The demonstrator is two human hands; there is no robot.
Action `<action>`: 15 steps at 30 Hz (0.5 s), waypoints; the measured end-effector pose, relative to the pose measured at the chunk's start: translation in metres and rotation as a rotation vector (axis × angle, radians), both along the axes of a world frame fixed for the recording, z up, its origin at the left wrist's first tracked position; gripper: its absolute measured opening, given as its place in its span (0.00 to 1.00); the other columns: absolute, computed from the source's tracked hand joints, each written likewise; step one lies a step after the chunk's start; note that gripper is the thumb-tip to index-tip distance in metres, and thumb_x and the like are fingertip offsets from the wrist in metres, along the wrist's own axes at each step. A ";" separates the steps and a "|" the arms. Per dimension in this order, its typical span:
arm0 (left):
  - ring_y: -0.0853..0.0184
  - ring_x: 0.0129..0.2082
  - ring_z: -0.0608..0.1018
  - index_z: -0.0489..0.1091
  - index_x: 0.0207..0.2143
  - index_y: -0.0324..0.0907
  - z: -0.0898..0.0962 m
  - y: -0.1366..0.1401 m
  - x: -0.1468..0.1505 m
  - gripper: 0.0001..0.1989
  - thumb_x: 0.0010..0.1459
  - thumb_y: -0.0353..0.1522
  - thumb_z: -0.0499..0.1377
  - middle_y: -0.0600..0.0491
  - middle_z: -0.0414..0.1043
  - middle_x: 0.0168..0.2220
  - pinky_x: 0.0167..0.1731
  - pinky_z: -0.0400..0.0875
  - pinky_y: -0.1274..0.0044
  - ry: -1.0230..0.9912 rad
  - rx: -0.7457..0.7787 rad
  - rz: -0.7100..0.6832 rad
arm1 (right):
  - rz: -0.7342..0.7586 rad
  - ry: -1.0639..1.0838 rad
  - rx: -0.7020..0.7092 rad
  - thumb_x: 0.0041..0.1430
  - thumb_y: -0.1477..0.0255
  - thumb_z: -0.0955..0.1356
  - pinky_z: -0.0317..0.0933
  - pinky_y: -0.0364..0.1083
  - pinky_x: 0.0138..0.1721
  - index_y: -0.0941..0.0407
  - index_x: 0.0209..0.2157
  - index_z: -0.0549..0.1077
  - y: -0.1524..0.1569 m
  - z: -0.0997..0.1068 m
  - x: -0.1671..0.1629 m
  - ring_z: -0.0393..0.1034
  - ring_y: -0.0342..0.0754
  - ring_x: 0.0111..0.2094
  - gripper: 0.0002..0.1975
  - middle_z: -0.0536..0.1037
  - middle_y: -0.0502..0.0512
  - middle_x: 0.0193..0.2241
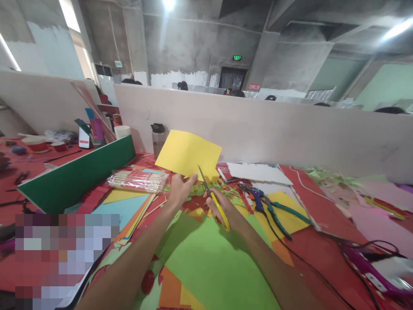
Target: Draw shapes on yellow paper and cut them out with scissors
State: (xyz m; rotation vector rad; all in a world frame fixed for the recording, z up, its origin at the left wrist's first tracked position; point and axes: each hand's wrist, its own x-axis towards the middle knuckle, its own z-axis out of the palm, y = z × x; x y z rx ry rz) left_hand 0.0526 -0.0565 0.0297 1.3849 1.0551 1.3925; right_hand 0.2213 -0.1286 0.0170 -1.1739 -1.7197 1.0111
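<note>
On my feed, the left hand (180, 189) pinches the lower edge of a rectangular yellow paper sheet (189, 148) between thumb and fingers, holding it raised above the red-covered table (322, 254). I see the right hand (222, 204) curled around the yellow handles of a pair of metal-bladed scissors (212, 196), the tip pointing up in front of the sheet's lower right part. From here I can't be sure whether the blades touch the paper. Below both forearms I have a large light-green paper sheet (213, 267) lying flat. To its right are teal-handled metal pliers (290, 209), just beside a blue glue gun (258, 201). Off to the left I make out a clear-wrapped bundle of pale sticks (137, 181), near an upright dark-green board (80, 174). Behind the yellow sheet stands a clear bottle with a black lid (158, 138).
</note>
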 end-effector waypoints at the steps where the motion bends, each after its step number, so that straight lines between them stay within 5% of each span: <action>1: 0.57 0.33 0.84 0.77 0.31 0.34 0.001 -0.001 0.000 0.15 0.53 0.40 0.65 0.44 0.82 0.32 0.31 0.75 0.75 -0.001 -0.003 0.003 | -0.004 0.002 -0.002 0.64 0.53 0.66 0.52 0.41 0.20 0.53 0.42 0.68 0.000 -0.001 0.000 0.57 0.42 0.20 0.17 0.63 0.45 0.22; 15: 0.58 0.33 0.84 0.77 0.31 0.35 0.004 -0.003 0.001 0.13 0.53 0.39 0.65 0.44 0.82 0.32 0.31 0.76 0.75 -0.042 -0.008 -0.013 | -0.032 -0.050 0.103 0.66 0.54 0.64 0.56 0.42 0.25 0.55 0.41 0.69 0.005 -0.005 0.000 0.58 0.42 0.22 0.17 0.64 0.46 0.25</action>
